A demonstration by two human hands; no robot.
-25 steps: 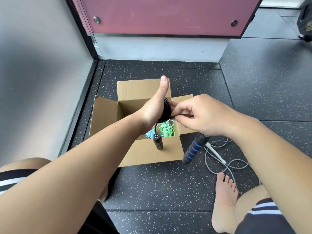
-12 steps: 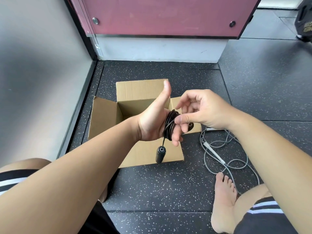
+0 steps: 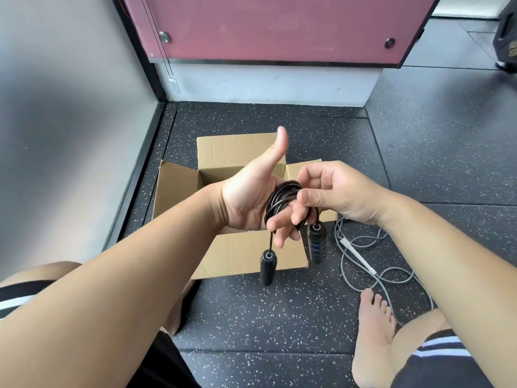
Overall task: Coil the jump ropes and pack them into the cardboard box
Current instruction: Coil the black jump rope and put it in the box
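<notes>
Neatly coiled, the black jump rope (image 3: 280, 201) looks glossy.

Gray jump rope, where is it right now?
In the head view the gray jump rope lies loose on the floor at the right, beside the cardboard box and by the bare foot.

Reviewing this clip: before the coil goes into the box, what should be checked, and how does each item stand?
1. The black rope is wound round fingers of the left hand: ok.
2. The right hand pinches the coil: ok.
3. The black handle and the blue-striped handle hang free: ok.
4. The cardboard box is open under the hands: ok.
5. Room inside the box: cannot tell, the hands hide it.
6. The grey rope coiled: not ok, it lies loose on the floor.
</notes>
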